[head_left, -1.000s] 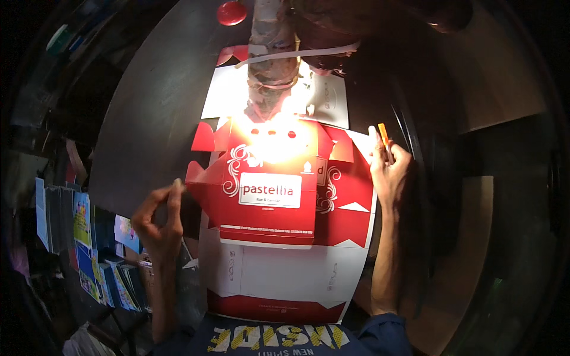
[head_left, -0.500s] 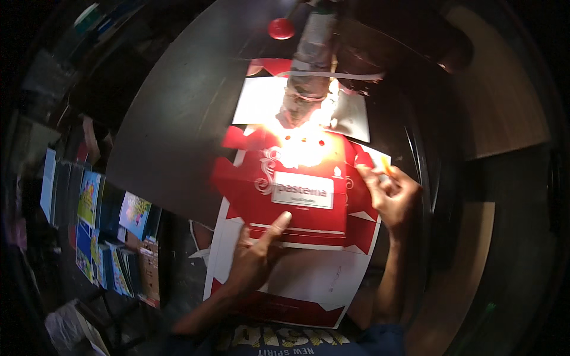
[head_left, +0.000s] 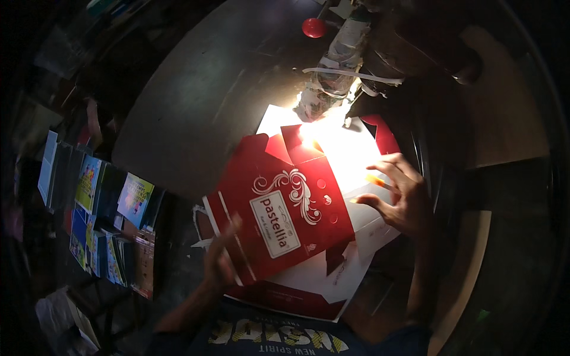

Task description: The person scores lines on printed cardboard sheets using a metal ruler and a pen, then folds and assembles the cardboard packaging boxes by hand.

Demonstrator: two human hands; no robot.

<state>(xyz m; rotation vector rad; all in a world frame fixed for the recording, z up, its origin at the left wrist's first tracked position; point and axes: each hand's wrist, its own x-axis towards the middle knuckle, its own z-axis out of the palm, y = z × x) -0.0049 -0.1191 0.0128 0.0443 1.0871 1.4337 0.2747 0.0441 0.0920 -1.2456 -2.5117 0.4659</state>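
A flat red cardboard box blank (head_left: 273, 202) with white swirls and a white label lies tilted over other sheets. My left hand (head_left: 221, 261) is at its lower left edge, the thumb side over the red card; motion smears the fingers, so its grip cannot be made out. To the right, my right hand (head_left: 401, 196) hovers over the white sheet with thumb and fingers curved apart. A small orange thing (head_left: 375, 180) shows between those fingers; its kind is unclear. Beneath lies another red and white box blank (head_left: 297, 299).
A bright lamp on a wrapped post (head_left: 339, 65) glares over the sheets' far end. Near it are a red knob (head_left: 314, 27) and a white strip (head_left: 356, 75). Colourful booklets (head_left: 135, 199) stand in stacks at left. A wooden board (head_left: 466, 273) runs along the right.
The top red blank has turned and shifted left, its label now slanting. A white sheet shows at its right. My left hand moved to the left; my right hand's fingers have spread.
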